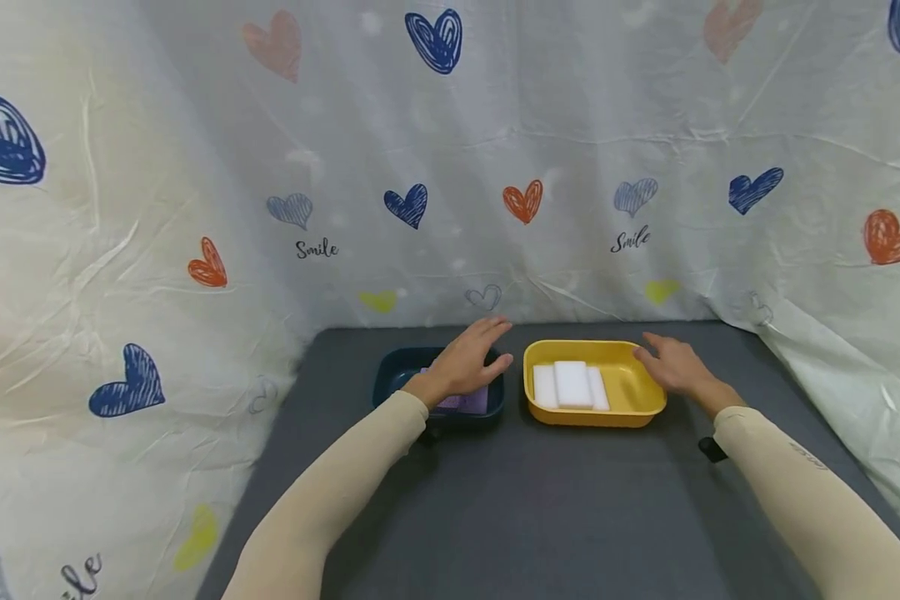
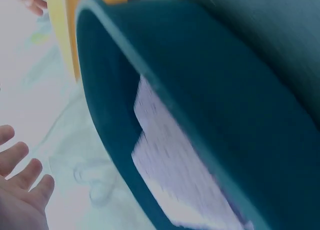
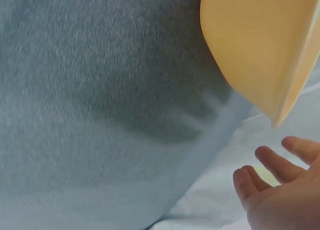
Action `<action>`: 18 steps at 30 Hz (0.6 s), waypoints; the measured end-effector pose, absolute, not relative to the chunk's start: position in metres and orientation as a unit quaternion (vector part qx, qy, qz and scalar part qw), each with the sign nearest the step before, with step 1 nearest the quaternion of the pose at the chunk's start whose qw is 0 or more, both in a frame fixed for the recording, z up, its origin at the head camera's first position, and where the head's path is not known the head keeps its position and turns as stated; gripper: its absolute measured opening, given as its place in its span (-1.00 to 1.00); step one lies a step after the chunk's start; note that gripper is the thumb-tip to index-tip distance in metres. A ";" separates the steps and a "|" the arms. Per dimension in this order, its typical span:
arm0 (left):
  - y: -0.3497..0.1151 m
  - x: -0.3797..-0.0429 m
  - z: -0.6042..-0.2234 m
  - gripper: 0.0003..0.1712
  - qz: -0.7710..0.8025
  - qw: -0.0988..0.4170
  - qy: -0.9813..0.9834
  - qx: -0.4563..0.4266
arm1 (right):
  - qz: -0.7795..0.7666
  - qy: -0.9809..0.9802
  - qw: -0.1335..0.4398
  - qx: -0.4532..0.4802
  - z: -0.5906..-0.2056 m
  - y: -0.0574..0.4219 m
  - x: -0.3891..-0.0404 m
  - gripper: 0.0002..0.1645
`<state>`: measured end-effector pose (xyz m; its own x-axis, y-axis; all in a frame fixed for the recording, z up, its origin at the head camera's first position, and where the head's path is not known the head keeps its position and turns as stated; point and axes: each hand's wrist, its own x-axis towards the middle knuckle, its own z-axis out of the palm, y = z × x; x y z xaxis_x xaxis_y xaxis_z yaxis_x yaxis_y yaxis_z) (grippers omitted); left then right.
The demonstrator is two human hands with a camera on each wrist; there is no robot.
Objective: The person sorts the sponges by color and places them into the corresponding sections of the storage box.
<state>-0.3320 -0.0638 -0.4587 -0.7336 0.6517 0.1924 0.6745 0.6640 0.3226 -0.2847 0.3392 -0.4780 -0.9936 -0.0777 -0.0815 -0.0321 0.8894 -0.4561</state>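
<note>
My left hand (image 1: 461,360) hovers over a dark teal tray (image 1: 392,373) with fingers extended and thumb apart, holding nothing. Inside that tray lie light purple sponge-like blocks (image 1: 476,402), partly hidden by the hand; the left wrist view shows the purple blocks (image 2: 172,165) close up. Beside the right end of a yellow tray (image 1: 596,419) is my right hand (image 1: 678,365), its fingers loosely spread and holding nothing. A small gap separates that hand (image 3: 287,190) from the tray's rim in the right wrist view. White sponge-like blocks (image 1: 572,385) sit in the yellow tray's left half.
Both trays stand side by side near the back of a dark grey table (image 1: 540,508). A white curtain (image 1: 465,125) printed with hearts hangs behind and along the sides. Something small and black (image 1: 712,450) shows at the right wrist.
</note>
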 end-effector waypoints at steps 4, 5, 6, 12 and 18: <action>-0.090 -0.337 -0.456 -0.26 -0.183 0.046 -0.918 -0.348 | -0.210 0.976 0.040 -0.034 -0.476 0.341 -0.285 -0.08; -0.096 -0.338 -0.456 -0.26 -0.184 0.049 -0.920 -0.344 | -0.204 0.978 0.038 -0.033 -0.476 0.342 -0.284 -0.07; -0.103 -0.338 -0.456 -0.26 -0.183 0.052 -0.921 -0.341 | -0.199 0.979 0.036 -0.033 -0.476 0.343 -0.284 -0.06; -0.146 -0.343 -0.457 -0.25 -0.168 0.081 -0.933 -0.307 | -0.178 0.983 0.026 -0.025 -0.471 0.350 -0.281 0.06; -0.191 -0.344 -0.459 -0.23 -0.153 0.117 -0.947 -0.255 | -0.159 0.987 0.003 -0.038 -0.471 0.360 -0.278 0.01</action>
<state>-0.3438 -0.1908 -0.4589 -0.8422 0.4481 0.3000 0.5198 0.8226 0.2306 -0.2785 0.3600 -0.4710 -0.9971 -0.0758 0.0068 -0.0741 0.9468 -0.3132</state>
